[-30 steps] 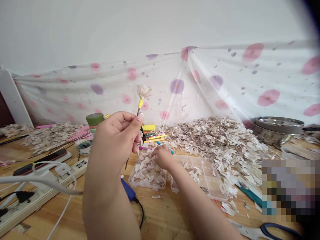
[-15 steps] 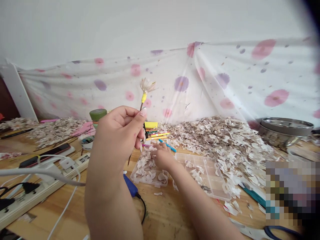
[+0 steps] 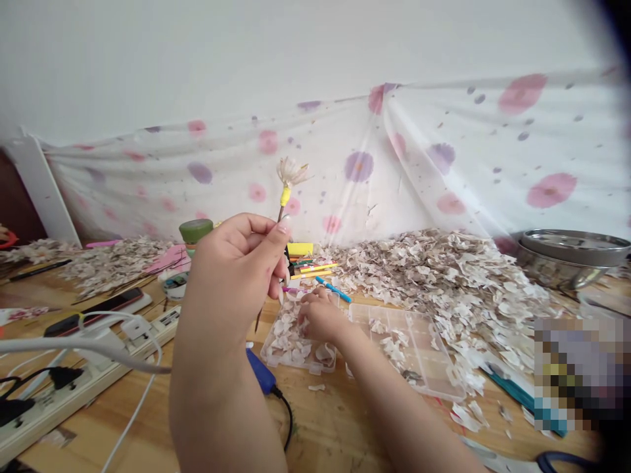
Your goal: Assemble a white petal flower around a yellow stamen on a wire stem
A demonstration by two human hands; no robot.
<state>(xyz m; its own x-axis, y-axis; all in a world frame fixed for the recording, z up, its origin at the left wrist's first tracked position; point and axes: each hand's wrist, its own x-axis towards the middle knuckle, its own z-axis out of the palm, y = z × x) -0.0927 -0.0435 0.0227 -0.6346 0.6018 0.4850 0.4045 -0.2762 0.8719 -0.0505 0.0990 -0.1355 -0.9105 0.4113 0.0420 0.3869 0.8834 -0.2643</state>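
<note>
My left hand (image 3: 251, 253) is raised at the centre, thumb and fingers pinched on the thin brown stem of a small flower (image 3: 292, 172). Pale, translucent petals spread at its top, with yellow wrapping just below them. Lower down, my right hand (image 3: 321, 316) reaches into the left part of a clear plastic box (image 3: 323, 368) that holds loose whitish petals (image 3: 286, 335). Its fingers are bent down among the petals; whether they grip one is hidden. The box's divided right part (image 3: 438, 374) holds a few more petals.
A big petal heap (image 3: 444, 276) lies behind the box, metal bowls (image 3: 566, 263) beyond it. Colored pens (image 3: 332, 289) lie behind my right hand. A power strip (image 3: 89, 381) with cables, a phone (image 3: 93, 312) and a blue tool (image 3: 261, 371) are at left; scissors (image 3: 503, 460) at lower right.
My right hand has shifted slightly within the petals in the box. My left hand still holds the flower upright. The whole view has moved a little.
</note>
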